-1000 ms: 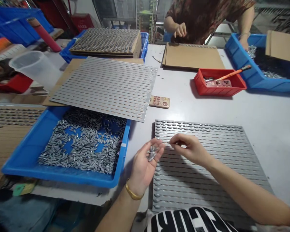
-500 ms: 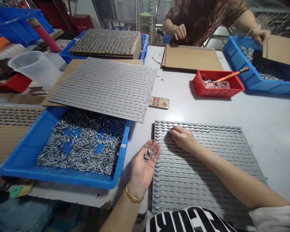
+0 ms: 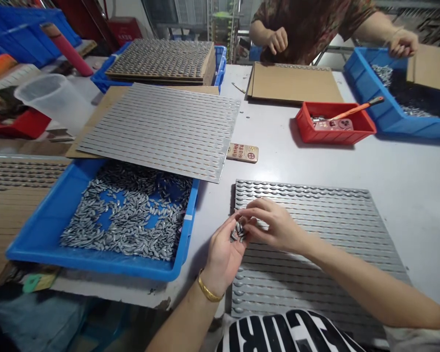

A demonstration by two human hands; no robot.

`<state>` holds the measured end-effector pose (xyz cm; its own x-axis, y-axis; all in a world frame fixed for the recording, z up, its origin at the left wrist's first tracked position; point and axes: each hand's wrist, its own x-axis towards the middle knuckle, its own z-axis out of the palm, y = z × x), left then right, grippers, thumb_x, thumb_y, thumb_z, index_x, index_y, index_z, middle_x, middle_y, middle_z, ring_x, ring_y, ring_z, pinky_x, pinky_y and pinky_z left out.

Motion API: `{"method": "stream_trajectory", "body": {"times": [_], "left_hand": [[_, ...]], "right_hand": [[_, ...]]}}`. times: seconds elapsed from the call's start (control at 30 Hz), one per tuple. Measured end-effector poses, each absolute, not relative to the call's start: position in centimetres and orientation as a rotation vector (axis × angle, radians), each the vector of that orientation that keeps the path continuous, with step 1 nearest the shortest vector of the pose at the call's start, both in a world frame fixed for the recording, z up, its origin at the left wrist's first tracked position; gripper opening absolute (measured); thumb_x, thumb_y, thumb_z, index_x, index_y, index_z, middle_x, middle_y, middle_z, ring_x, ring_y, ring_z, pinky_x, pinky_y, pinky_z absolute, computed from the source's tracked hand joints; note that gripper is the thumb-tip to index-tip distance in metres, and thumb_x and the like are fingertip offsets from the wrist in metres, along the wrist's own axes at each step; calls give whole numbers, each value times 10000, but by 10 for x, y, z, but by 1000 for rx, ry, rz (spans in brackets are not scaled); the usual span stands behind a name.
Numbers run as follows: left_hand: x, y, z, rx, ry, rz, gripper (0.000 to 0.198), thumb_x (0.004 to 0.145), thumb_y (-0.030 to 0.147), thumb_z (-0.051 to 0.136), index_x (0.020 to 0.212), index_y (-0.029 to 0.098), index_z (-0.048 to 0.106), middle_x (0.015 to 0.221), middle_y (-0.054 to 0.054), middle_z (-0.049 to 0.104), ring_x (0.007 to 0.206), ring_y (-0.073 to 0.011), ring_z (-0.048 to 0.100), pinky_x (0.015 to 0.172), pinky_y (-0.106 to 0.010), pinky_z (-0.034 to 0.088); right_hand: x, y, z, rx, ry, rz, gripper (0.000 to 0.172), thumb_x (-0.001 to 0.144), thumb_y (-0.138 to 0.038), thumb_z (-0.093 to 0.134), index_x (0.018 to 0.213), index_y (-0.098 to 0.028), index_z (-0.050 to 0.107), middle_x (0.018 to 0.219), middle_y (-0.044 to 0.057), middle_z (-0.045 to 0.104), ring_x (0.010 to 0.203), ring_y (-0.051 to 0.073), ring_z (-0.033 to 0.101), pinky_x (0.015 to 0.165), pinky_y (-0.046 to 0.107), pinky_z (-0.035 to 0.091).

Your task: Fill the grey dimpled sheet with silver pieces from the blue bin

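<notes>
Head view: the left hand (image 3: 223,256) cups a few silver pieces (image 3: 238,231), the right hand (image 3: 278,227) pinching among them, hands together above the near grooved metal board (image 3: 333,215). Its rows look partly filled, exact count unclear; the blue tray (image 3: 95,259) holds many more.

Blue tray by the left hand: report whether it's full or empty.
Partly full: the blue tray holds silver oval pieces, with bare floor showing.

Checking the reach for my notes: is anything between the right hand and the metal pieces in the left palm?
Nothing visible: the right hand is already at the metal pieces cupped in the left hand, above the slotted sheet.
</notes>
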<state>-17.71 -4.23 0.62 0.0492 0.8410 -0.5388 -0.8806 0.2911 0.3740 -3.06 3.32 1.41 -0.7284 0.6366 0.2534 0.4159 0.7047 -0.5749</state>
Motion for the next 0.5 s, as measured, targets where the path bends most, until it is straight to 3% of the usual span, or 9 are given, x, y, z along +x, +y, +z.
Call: {"method": "stream_trajectory", "body": {"times": [0.23, 0.37, 0.5], "left_hand": [[-169, -40, 7, -83, 880, 1321, 253, 851, 166, 590, 1064, 134, 723, 1283, -126, 623, 1249, -263, 506, 981, -354, 467], [-165, -40, 8, -88, 904, 1301, 245, 845, 172, 604, 1048, 113, 727, 1283, -138, 623, 1253, -268, 502, 985, -351, 467], [-162, -41, 12, -71, 885, 1268, 244, 849, 198, 619, 1060, 124, 719, 1241, -123, 645, 1183, -245, 556, 958, -337, 492]], "right_hand": [[-34, 19, 2, -975, -2497, 659, 160, 918, -161, 497, 942, -198, 651, 818, 42, 580, 738, 146, 533, 662, 264, 441], [-30, 14, 1, -936, -2594, 556, 154, 905, -122, 467, 883, -173, 611, 836, 60, 582, 754, 160, 527, 634, 260, 440], [-26, 10, 7, -832, -2645, 402, 179, 890, -97, 458, 984, -146, 602, 886, 92, 602, 793, 186, 551, 619, 275, 464]]}}
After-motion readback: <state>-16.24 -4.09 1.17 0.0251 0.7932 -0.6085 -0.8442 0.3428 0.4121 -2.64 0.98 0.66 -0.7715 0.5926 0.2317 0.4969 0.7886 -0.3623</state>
